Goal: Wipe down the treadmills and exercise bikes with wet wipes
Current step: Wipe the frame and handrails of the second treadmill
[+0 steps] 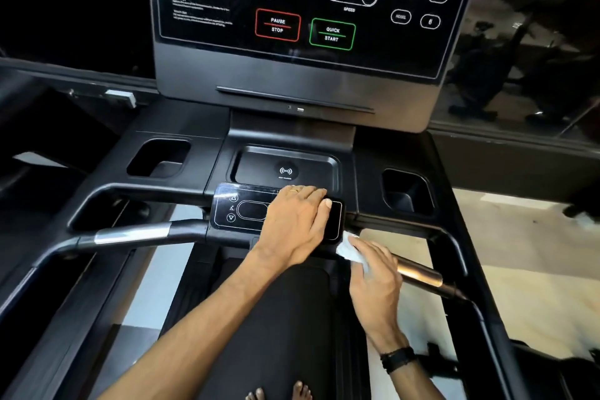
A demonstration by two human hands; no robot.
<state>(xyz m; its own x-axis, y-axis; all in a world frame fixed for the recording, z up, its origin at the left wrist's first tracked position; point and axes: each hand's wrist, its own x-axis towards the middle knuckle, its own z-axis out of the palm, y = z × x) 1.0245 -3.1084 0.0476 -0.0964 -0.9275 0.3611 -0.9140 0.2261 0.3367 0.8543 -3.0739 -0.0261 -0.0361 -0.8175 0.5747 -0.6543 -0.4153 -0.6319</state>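
Wet wipe [350, 250] in right hand [373, 273]

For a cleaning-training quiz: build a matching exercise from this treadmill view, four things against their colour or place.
Things:
1. PAUSE/STOP button
2. QUICK START button
3. wet wipe
4. left hand

Matches:
A. green outline
B. held by the right hand at the handlebar
C. resting flat on the small control panel
D. red outline

Pairs: 1-D, 2-A, 3-B, 4-C
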